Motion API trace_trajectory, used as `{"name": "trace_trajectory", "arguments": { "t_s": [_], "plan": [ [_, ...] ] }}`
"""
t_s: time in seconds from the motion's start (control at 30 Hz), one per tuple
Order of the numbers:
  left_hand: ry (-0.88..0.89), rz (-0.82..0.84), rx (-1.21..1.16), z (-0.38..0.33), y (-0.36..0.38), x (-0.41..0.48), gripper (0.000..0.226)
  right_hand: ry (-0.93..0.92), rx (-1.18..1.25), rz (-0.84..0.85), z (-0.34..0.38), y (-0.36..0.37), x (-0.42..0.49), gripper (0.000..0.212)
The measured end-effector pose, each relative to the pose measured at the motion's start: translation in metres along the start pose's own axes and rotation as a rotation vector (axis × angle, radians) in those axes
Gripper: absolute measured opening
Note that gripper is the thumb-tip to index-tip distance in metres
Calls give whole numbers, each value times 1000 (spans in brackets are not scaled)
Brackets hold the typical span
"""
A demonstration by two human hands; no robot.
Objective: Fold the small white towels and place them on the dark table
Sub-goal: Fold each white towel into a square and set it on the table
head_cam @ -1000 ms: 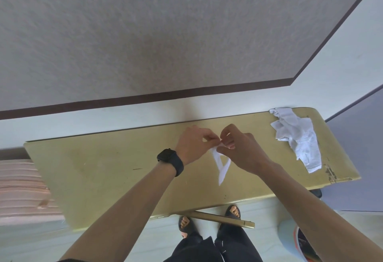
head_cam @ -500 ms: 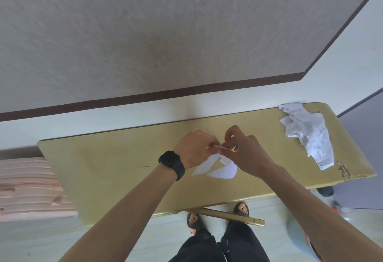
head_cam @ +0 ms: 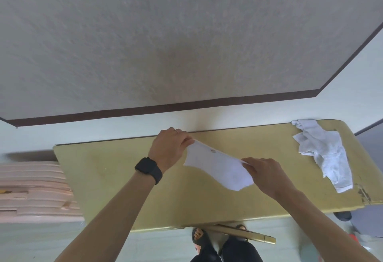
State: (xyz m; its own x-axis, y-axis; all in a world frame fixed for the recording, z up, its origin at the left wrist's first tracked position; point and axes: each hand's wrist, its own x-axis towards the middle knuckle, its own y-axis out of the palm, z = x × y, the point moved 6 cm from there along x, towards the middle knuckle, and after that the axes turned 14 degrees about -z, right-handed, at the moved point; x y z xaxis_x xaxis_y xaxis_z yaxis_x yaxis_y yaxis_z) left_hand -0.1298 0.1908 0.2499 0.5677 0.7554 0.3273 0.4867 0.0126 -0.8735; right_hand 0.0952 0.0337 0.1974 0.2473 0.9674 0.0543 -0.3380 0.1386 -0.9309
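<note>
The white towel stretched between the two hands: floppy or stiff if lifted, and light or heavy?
Probably floppy: the towel sags below the edge pinched by the left hand and right hand. Likely light, since fingertip pinches alone seem to carry it. The crumpled pile on the table suggests such cloth keeps no shape when pushed.

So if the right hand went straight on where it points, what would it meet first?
The white towel the right hand pinches; past that, probably the left hand at the other end, though depth is unclear.
</note>
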Motion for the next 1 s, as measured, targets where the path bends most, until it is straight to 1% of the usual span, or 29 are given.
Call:
{"name": "trace_trajectory", "arguments": {
  "t_s": [0.1, 0.2, 0.27, 0.33, 0.43, 0.6, 0.67, 0.77, 0.8, 0.93, 1.0],
  "plan": [
    [21, -53, 133, 23, 6, -3, 25, -40, 8, -54, -12, 0, 12, 26],
    [-18, -88, 207, 45, 13, 0, 20, -33, 31, -99, -21, -1, 39, 20],
    [-27, -109, 220, 54, 19, 7, 21, -45, 26, -158, -25, -3, 62, 17],
    [-49, -127, 211, 61, 23, 16, 24, -59, 19, -261, -29, -7, 81, 11],
    [-40, -167, 218, 67, 23, 22, 24, -123, 29, -388, -32, -8, 98, 13],
    [-35, -230, 213, 67, 23, 5, 34, -190, 39, -454, -32, 3, 88, 17],
    [-26, -212, 222, 66, 32, -16, 36, -198, 47, -432, -35, 19, 73, 19],
    [-46, -121, 243, 67, 56, -56, 35, -142, 51, -334, -47, 55, 43, 20],
    [-56, -89, 248, 67, 67, -71, 32, -111, 50, -282, -51, 70, 30, 20],
    [-129, 131, 188, 62, 113, -138, 12, 12, 33, -17, -69, 128, -32, 19],
    [-129, 205, 156, 55, 130, -171, 4, 57, 31, 129, -76, 151, -66, 22]
  ]
}}
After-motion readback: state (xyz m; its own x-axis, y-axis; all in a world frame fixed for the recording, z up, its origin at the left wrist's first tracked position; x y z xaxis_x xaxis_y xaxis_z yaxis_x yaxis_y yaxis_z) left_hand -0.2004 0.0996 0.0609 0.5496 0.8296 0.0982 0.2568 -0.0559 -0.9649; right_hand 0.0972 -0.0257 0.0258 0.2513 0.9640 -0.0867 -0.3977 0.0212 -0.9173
